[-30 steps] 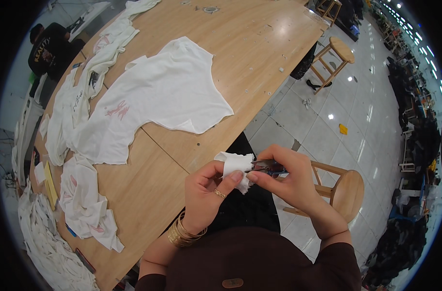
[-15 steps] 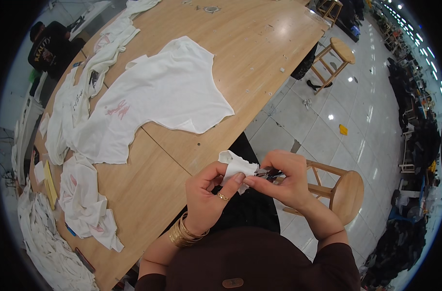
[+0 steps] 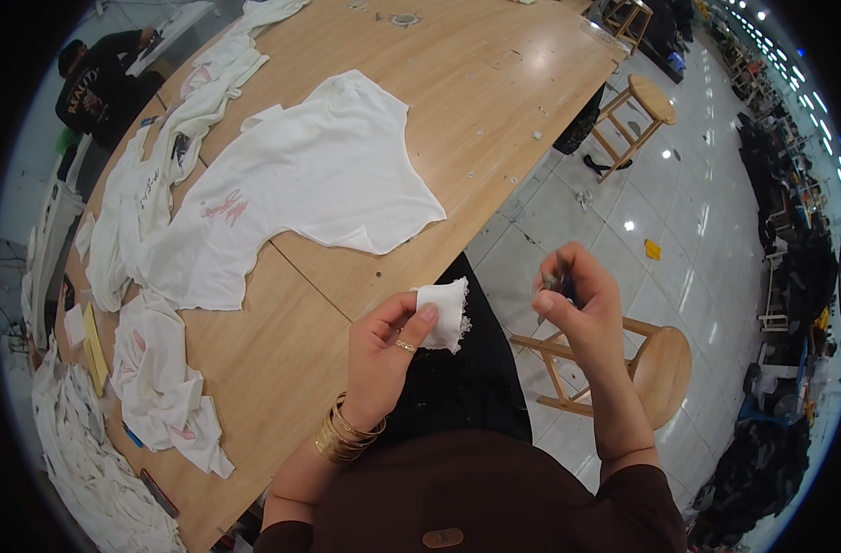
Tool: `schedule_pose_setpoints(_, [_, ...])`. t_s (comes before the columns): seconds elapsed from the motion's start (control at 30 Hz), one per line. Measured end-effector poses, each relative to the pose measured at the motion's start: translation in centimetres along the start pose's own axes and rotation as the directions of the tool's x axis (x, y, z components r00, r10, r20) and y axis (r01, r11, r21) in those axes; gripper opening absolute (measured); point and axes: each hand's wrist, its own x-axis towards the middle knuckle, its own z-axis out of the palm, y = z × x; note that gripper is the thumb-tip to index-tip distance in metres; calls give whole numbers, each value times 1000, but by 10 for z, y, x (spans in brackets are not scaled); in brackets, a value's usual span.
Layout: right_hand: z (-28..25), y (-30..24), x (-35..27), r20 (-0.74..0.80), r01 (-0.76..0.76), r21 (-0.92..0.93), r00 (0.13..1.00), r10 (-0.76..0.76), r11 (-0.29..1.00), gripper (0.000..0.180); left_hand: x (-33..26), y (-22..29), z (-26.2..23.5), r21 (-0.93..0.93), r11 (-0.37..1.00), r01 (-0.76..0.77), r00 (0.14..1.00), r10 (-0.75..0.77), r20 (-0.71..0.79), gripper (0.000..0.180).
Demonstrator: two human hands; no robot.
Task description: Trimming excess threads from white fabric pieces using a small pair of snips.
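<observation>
The left hand (image 3: 384, 355) pinches a small white fabric scrap (image 3: 444, 313), light, limp and frayed, above the lap beside the wooden table (image 3: 494, 111), best held by its folded edge, while the right hand (image 3: 577, 304) closes its fingertips on a small dark tool (image 3: 554, 288).

Long wooden table (image 3: 494, 101), wooden stools (image 3: 649, 97), glossy tiled floor (image 3: 679, 221).

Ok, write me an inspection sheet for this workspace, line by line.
Surface: wooden table, large, pale.
Job's things: small white cloth piece pinched in the left hand; small dark tool in the right hand, apart from the cloth.
Clutter: white T-shirt spread flat; heaped white garments along the left edge.
Grippers: both hands raised over the lap, off the table.
Cables: nothing seen.
Surroundings: tiled floor, wooden stools, a person in black at the far corner.
</observation>
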Motion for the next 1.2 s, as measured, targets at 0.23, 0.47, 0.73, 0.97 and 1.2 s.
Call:
schedule_pose_setpoints(0.23, [-7,15,6,-40,162,-649,969,-245,744,19,-1,18,-1,-27,999,17,975,-11,221,51])
schedule_pose_setpoints(0.47, [4,7,1,11,134,-531,988,-152,837,12,-3,24,-1,-114,991,65,972,-38,232,52])
schedule_pose_setpoints(0.73, [26,7,4,296,-165,-11,941,161,986,14,-3,14,1,21,998,55,965,-59,256,50])
schedule_pose_setpoints(0.97, [32,14,13,244,-304,191,936,255,933,16,-6,21,-5,100,965,241,904,-261,338,42])
schedule_pose_setpoints(1.2, [29,1,13,158,1,-471,984,84,882,32,-10,25,-3,90,984,155,945,-174,278,51])
